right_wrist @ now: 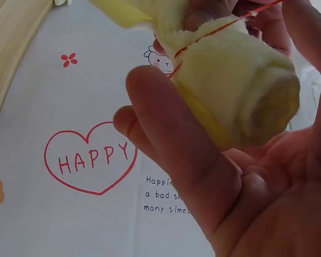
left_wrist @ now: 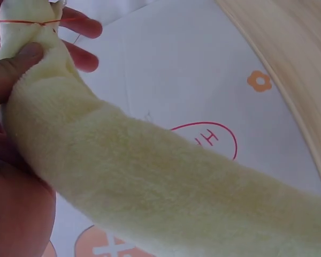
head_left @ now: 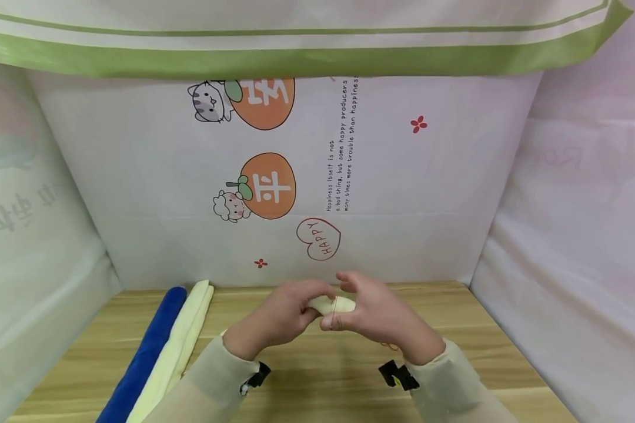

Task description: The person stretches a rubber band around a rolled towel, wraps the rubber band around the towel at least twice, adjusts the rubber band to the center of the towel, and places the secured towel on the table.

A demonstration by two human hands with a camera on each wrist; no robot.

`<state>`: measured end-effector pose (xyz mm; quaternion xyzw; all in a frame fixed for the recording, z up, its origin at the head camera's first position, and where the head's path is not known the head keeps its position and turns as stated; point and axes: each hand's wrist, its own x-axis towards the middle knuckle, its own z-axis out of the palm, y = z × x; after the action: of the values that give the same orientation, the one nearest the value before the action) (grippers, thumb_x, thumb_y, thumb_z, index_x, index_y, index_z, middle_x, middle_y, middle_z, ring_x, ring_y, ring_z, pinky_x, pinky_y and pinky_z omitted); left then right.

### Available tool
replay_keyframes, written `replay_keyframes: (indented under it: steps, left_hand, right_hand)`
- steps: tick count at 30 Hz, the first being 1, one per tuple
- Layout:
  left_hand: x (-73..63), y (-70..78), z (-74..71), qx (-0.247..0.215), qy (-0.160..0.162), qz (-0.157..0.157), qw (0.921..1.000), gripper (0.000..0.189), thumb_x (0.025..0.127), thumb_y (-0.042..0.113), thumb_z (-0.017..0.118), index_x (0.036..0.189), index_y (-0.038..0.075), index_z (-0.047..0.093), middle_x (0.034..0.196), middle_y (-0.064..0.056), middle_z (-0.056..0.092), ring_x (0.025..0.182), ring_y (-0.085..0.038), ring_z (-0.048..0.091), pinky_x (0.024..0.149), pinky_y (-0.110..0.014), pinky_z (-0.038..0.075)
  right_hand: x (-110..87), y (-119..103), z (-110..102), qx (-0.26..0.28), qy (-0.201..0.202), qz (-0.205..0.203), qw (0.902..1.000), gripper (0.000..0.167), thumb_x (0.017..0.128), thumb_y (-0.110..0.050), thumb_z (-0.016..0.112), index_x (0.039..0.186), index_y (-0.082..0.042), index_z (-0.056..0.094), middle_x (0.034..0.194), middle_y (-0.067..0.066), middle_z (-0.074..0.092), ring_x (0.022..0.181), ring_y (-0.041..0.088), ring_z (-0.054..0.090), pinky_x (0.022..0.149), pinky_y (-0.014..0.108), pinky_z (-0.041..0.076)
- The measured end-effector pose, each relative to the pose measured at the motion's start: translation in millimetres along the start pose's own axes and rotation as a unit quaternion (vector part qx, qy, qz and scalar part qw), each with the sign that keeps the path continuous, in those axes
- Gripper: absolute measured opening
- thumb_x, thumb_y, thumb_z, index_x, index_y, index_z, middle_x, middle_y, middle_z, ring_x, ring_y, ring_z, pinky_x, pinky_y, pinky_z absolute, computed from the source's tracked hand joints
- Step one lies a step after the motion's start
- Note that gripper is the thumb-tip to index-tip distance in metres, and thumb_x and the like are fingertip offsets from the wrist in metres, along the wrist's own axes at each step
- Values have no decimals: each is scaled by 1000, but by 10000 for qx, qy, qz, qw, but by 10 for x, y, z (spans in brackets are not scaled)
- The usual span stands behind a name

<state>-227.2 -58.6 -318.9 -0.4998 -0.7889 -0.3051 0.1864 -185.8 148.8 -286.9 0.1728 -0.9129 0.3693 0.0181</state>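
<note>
A rolled pale yellow towel is in my left hand, whose thumb and fingers pinch it near one end. Just beyond the left thumb, a thin red string goes around the roll. My right hand curves about that same end, and the taut string runs to its thumb. The string also crosses one of its other fingers. The roll's coiled end faces the right palm. A loose bit of string hangs under the right hand. Both hands are above the table.
On the wooden table at the left, a blue rolled towel lies beside another pale yellow one. White printed cloth hangs behind and at both sides, with a green-edged flap across the top.
</note>
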Motion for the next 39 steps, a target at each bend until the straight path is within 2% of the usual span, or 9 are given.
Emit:
replay_keyframes:
  steps: [2,7,12,15,20,27,32,35,39]
  left_hand:
    - [1,20,-7,84,-97,-51,9999,37,83,-6,73,111,16,64,98,7,65,77,-8,53,70,-25,48]
    - [4,64,-13,178,-150,244,9994,46,81,-15,64,116,14,67,110,5,67,89,-7,60,79,-24,50]
    - [-20,42,12,-210,181,401,9988,33,84,-14,66,106,11,67,106,2,67,94,-8,60,81,-23,50]
    - [-47,16,23,-753,483,-78,9960,24,89,-6,68,105,12,67,102,4,67,83,-8,57,74,-25,50]
    - [-76,-2,10,-1523,830,-909,9806,21,94,-3,64,106,13,70,84,6,59,62,-9,44,62,-27,45]
    - [-53,21,-18,-2477,1276,-1164,9533,17,94,-4,64,105,7,69,100,-2,67,83,-17,59,74,-30,52]
    - [-52,-3,-10,-2895,1519,-1375,9350,16,93,-5,64,107,3,67,102,-7,67,86,-18,61,74,-30,53]
    - [-59,-32,14,-2973,1496,-1486,9312,16,93,-4,64,107,3,66,102,-8,67,87,-19,61,75,-31,53]
    - [-70,-56,38,-2995,1443,-1651,9286,15,94,-1,65,108,4,66,102,-7,68,88,-20,62,75,-31,53]
  right_hand:
    - [9,7,9,-83,-62,-11,9999,103,68,-61,83,145,-4,47,142,9,53,130,30,48,102,54,39]
    - [26,35,21,-111,-442,-154,9988,82,72,-55,84,133,-8,57,108,3,66,90,21,63,77,43,52]
    - [9,33,7,362,-761,-229,9962,60,84,-40,80,127,-5,59,84,4,62,63,19,61,56,37,53]
    - [-20,22,-7,661,-724,-242,9949,46,89,-32,74,124,-6,59,86,6,61,65,22,62,56,38,54]
    - [-70,50,-3,1179,-717,-415,9896,32,90,-23,70,115,-9,57,90,8,61,75,24,62,62,40,56]
    - [-77,108,21,1607,-565,-483,9842,40,88,-14,68,127,-7,59,104,7,66,91,24,63,67,40,56]
    - [-42,156,33,1810,-467,-522,9810,37,94,-13,65,129,-1,60,112,8,68,100,24,64,72,39,56]
    - [-18,213,39,2371,-453,-520,9690,37,96,-13,65,129,2,60,114,11,68,104,27,64,74,40,57]
    - [3,315,10,3721,20,-143,9281,21,95,-7,65,112,5,64,108,15,67,99,28,66,72,40,57]
